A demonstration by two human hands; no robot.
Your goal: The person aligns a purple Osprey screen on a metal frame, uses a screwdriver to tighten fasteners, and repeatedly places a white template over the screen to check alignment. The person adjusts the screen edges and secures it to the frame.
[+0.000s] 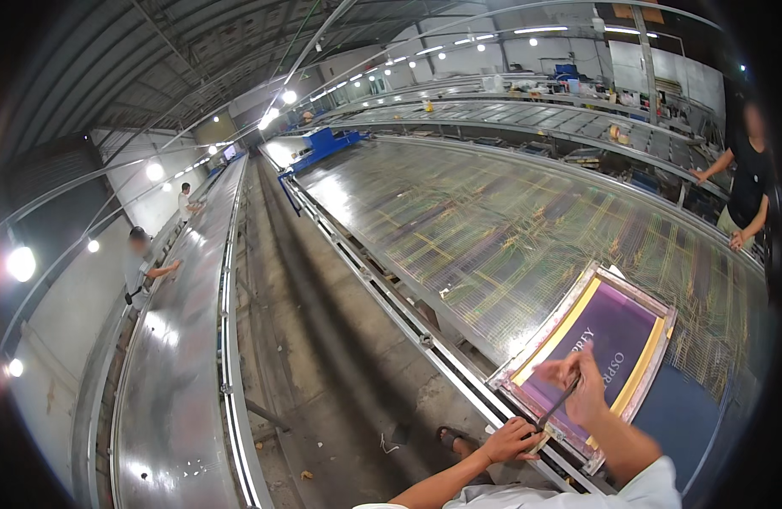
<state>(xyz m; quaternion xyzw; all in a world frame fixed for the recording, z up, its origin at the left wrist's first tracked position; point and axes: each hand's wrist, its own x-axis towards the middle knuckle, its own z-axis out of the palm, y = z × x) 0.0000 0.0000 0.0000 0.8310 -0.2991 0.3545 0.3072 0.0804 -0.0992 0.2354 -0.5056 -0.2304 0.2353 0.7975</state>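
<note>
A screen-printing frame [533, 338] with purple mesh, pale lettering and yellow border strips lies on the long table at the lower right. Over its near part, my right hand [584, 392] is raised, slightly blurred, its fingers pointing left. A dark thin rod [559, 402] runs from this hand down to the frame's near left corner, and the hand seems closed on its upper end. By the rod's lower end, at the table's metal rail, my left hand [511, 439] has its fingers curled. What lies under those fingers is hidden.
The printing table [391, 195] stretches far ahead, its sheet patterned in green and yellow lines. A blue machine [323, 146] straddles its far end. Across the aisle [314, 339] stands another long table [174, 382], with two people [143, 263] beside it. Another person [747, 178] stands right.
</note>
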